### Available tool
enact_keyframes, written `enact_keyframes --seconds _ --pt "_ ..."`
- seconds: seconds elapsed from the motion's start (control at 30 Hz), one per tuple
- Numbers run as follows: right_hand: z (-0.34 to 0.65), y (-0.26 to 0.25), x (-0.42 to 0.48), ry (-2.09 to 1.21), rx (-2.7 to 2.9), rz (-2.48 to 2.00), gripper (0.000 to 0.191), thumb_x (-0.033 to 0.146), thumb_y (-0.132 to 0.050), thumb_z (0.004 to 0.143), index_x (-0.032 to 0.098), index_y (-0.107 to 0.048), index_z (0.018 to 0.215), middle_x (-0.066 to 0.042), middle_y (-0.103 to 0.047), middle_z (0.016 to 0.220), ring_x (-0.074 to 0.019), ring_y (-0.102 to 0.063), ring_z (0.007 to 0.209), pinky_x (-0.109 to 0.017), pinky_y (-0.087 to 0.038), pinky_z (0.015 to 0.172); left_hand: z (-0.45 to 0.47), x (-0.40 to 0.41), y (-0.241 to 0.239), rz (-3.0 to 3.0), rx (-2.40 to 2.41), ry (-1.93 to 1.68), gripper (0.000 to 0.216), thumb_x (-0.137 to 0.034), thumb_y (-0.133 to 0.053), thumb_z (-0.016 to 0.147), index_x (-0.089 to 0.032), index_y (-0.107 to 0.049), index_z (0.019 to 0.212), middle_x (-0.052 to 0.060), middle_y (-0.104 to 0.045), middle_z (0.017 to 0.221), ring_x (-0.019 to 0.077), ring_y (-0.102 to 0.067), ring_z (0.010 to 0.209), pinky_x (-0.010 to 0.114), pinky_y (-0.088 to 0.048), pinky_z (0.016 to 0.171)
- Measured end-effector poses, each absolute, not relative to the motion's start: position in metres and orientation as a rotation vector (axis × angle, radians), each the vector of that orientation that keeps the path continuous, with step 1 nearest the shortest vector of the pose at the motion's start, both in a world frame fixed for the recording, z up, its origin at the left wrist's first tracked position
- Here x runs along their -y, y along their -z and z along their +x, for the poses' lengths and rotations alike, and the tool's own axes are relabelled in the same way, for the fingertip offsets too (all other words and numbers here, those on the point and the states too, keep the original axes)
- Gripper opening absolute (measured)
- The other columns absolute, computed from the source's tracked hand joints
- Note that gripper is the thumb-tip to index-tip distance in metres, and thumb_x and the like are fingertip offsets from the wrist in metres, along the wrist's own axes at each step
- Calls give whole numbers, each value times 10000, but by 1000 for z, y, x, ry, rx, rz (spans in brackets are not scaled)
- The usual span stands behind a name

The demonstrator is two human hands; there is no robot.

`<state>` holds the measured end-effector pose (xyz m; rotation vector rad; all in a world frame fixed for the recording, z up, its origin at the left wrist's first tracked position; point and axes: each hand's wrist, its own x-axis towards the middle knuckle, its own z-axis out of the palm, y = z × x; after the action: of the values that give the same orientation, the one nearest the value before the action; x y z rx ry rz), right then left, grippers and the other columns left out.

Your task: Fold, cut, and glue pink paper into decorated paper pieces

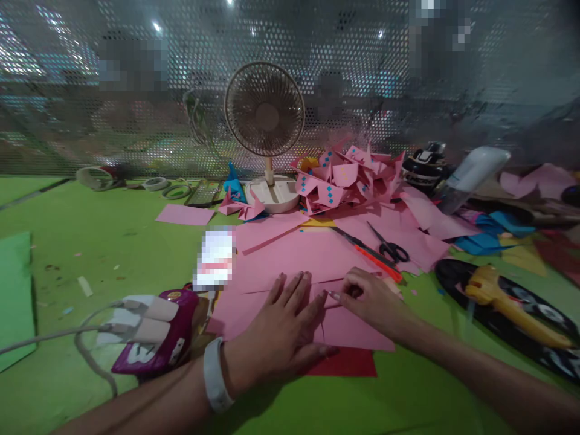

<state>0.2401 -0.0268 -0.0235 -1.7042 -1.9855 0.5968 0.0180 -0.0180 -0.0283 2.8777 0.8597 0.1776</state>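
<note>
My left hand (pixel 283 326) lies spread and flat on a pink paper sheet (pixel 362 331), a pale band around its wrist. Beside it, the fingers of my right hand (pixel 369 302) are bent into a pinch at a creased edge of that sheet. The fingertips of both hands nearly meet. Under the sheet, part of a red paper (pixel 351 364) shows at the near side. More pink paper (pixel 290 251) spreads out beyond my hands. Scissors (pixel 393 249) and an orange-and-black cutter knife (pixel 378 263) rest on it, just past my right hand.
A desk fan (pixel 265 115) stands at the back, next to a heap of folded pink paper pieces (pixel 344 175). At right, a yellow glue gun (pixel 521 311) lies on a black oval tray. A lit phone (pixel 215 257) and a purple power strip (pixel 174 338) with plugged chargers sit left.
</note>
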Motion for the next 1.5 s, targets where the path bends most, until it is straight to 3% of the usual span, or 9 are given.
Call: enact_keyframes --seconds 0.3,0.8,1.23,1.4,1.5 --pt "240 23 27 -590 1953 -1738 172 282 -588 801 203 -548 653 -6 -583 738 -156 -533 688 -282 -413 628 18 18 29 2888 -858 -220 806 -678 -326 848 -229 -94 1475 139 -126 1535 353 -115 1397 571 -74 1105" --pt "238 22 27 -548 1981 -1732 198 312 -598 801 206 -540 645 -5 -574 722 -154 -532 675 -280 -418 623 18 17 27 2864 -883 -166 788 -694 -325 835 -246 -168 1464 143 -161 1528 351 -142 1394 578 -106 1100" --pt "243 21 32 -522 2127 -1661 44 240 -546 854 199 -542 839 -30 -570 877 -176 -525 804 -312 -426 723 20 15 28 2869 -880 -164 827 -724 -327 809 -241 -175 1462 142 -190 1522 355 -139 1393 586 -84 1104" --pt "247 20 30 -608 2137 -1573 18 188 -535 861 198 -541 848 -19 -569 882 -163 -523 817 -291 -423 718 23 15 19 2919 -810 -152 791 -686 -311 846 -226 -149 1468 103 -165 1534 298 -129 1406 538 -29 1131" --pt "248 18 30 -572 2163 -1573 22 178 -540 856 195 -551 849 -20 -571 880 -166 -524 824 -291 -418 719 23 15 15 2929 -765 -145 768 -649 -289 877 -185 -142 1471 113 -245 1509 265 -194 1395 513 15 1139"
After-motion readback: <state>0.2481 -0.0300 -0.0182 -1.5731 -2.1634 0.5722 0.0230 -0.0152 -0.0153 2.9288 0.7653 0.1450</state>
